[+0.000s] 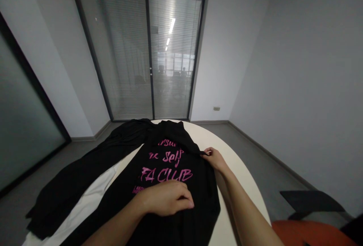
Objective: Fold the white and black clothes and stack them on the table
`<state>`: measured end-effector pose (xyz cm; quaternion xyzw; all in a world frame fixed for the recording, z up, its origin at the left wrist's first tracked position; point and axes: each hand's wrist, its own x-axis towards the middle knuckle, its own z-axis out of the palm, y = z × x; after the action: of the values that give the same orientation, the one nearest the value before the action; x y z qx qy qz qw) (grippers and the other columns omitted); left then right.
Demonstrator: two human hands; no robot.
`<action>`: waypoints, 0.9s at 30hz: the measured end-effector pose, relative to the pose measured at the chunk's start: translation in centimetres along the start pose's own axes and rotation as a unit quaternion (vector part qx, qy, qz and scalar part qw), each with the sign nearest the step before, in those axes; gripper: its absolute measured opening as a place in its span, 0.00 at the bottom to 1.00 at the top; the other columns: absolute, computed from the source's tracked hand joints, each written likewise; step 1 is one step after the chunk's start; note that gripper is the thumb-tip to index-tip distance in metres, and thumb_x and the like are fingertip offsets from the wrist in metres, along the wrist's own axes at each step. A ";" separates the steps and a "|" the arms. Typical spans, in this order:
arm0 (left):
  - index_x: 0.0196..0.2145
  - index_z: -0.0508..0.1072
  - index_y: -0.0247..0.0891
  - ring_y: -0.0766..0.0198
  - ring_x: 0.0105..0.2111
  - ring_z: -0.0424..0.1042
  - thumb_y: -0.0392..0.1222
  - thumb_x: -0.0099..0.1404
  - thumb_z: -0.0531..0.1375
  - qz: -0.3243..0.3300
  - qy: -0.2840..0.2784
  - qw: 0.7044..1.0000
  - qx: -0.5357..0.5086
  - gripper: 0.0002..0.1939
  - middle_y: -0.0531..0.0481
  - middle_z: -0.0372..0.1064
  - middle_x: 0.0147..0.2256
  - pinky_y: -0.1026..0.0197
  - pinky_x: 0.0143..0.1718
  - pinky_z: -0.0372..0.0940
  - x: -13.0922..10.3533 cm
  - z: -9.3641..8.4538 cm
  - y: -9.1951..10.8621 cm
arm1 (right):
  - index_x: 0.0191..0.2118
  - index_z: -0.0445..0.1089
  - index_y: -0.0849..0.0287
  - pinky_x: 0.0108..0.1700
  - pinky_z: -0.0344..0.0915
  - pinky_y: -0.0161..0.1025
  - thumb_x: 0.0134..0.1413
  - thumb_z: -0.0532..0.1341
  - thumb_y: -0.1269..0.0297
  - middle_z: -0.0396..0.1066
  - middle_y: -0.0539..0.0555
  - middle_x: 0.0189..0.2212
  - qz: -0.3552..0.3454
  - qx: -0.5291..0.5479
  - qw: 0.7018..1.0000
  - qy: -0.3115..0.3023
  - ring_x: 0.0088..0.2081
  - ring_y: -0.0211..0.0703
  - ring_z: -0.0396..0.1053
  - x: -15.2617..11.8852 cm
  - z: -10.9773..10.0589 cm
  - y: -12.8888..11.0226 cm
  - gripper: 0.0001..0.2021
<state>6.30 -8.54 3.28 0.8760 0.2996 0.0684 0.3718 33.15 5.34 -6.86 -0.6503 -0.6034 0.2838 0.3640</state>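
A black garment [198, 185] with pink lettering lies spread over the white round table [241, 162]. At its right edge, my right hand [212, 158] pinches a black strip of the cloth, with a small white bit at the fingertips. My left hand [172, 198] is over the middle of the garment, just below the lettering, with its fingers curled together; whatever they may hold is too small to make out. A folded flap of black cloth covers part of the upper lettering.
More black clothing [82, 170] lies along the table's left side, with white cloth [96, 193] beside it. An orange chair seat [306, 232] with a black armrest [312, 201] stands at the lower right. Behind the table is a glass partition with blinds [127, 56].
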 end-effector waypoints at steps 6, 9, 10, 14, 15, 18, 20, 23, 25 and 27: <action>0.50 0.77 0.42 0.62 0.39 0.77 0.42 0.69 0.56 -0.024 0.010 0.999 -0.041 0.15 0.50 0.79 0.42 0.65 0.39 0.66 0.0 0.0 0.6 | 0.33 0.69 0.60 0.28 0.56 0.32 0.45 0.66 0.67 0.71 0.48 0.24 0.000 -0.014 1.000 -0.006 0.25 0.36 0.66 0.2 0.0 0.3 0.08; 0.51 0.76 0.42 0.63 0.34 0.77 0.42 0.67 0.57 -0.044 -0.012 0.998 -0.042 0.16 0.50 0.80 0.38 0.67 0.32 0.64 -0.1 0.2 0.8 | 0.32 0.69 0.60 0.28 0.57 0.32 0.44 0.66 0.67 0.71 0.48 0.24 0.005 -0.016 1.000 -0.006 0.26 0.37 0.67 0.3 0.1 0.4 0.07; 0.50 0.76 0.42 0.63 0.34 0.77 0.41 0.67 0.57 -0.043 -0.017 0.998 -0.038 0.16 0.50 0.80 0.38 0.67 0.32 0.63 -0.1 0.4 0.9 | 0.32 0.69 0.60 0.29 0.57 0.32 0.44 0.66 0.67 0.72 0.49 0.24 0.005 -0.018 1.000 -0.003 0.26 0.37 0.67 0.3 0.1 0.5 0.07; 0.48 0.77 0.44 0.56 0.40 0.78 0.49 0.62 0.63 -0.049 -0.018 0.998 0.040 0.17 0.48 0.80 0.40 0.62 0.39 0.66 -0.5 0.9 1.6 | 0.29 0.69 0.59 0.30 0.58 0.32 0.43 0.68 0.65 0.72 0.49 0.25 -0.006 -0.029 1.000 0.002 0.27 0.37 0.67 0.3 0.0 0.6 0.08; 0.48 0.77 0.45 0.52 0.42 0.77 0.51 0.59 0.66 -0.053 -0.025 0.996 0.069 0.20 0.48 0.79 0.42 0.59 0.42 0.66 -0.6 1.1 1.8 | 0.29 0.69 0.59 0.30 0.58 0.33 0.43 0.68 0.64 0.72 0.49 0.24 -0.008 -0.031 0.999 0.001 0.27 0.37 0.67 0.3 0.0 0.6 0.09; 0.46 0.78 0.46 0.47 0.44 0.77 0.51 0.52 0.71 -0.067 -0.040 0.989 0.128 0.23 0.48 0.79 0.42 0.51 0.48 0.67 -1.0 1.6 2.8 | 0.31 0.69 0.59 0.28 0.57 0.33 0.43 0.69 0.60 0.71 0.49 0.23 -0.003 -0.027 1.000 -0.005 0.25 0.37 0.66 0.3 -0.3 0.6 0.11; 0.44 0.79 0.45 0.49 0.43 0.78 0.45 0.58 0.67 -0.063 -0.022 0.988 0.139 0.14 0.48 0.80 0.40 0.51 0.49 0.67 -1.0 2.1 3.5 | 0.31 0.69 0.59 0.27 0.56 0.32 0.43 0.69 0.60 0.70 0.48 0.22 0.006 -0.010 1.000 -0.015 0.24 0.37 0.66 0.4 -0.5 0.7 0.12; 0.45 0.79 0.46 0.53 0.42 0.79 0.40 0.66 0.60 -0.002 -0.026 0.992 0.120 0.12 0.48 0.80 0.42 0.57 0.44 0.68 -0.3 3.8 3.6 | 0.32 0.68 0.59 0.26 0.55 0.32 0.44 0.69 0.58 0.70 0.48 0.21 0.022 0.023 0.999 -0.024 0.23 0.37 0.65 0.6 -0.8 1.0 0.13; 0.47 0.78 0.48 0.56 0.39 0.80 0.38 0.67 0.58 0.059 -0.095 0.989 0.096 0.13 0.51 0.80 0.42 0.61 0.38 0.68 0.6 5.9 2.6 | 0.31 0.68 0.59 0.26 0.56 0.32 0.44 0.69 0.57 0.70 0.49 0.21 0.025 0.030 0.999 -0.018 0.23 0.37 0.66 0.7 -0.9 1.2 0.13; 0.46 0.78 0.46 0.59 0.34 0.80 0.38 0.69 0.56 0.071 -0.160 0.980 0.094 0.13 0.51 0.81 0.39 0.63 0.32 0.67 1.6 8.3 0.8 | 0.30 0.68 0.59 0.27 0.56 0.33 0.43 0.69 0.56 0.70 0.49 0.21 0.017 0.026 0.999 -0.013 0.23 0.37 0.65 0.7 -1.0 1.4 0.14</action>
<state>10.81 -13.16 -2.22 0.9256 0.1783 -0.0749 0.3254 34.88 5.92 -7.36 -0.6469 -0.5897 0.3137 0.3679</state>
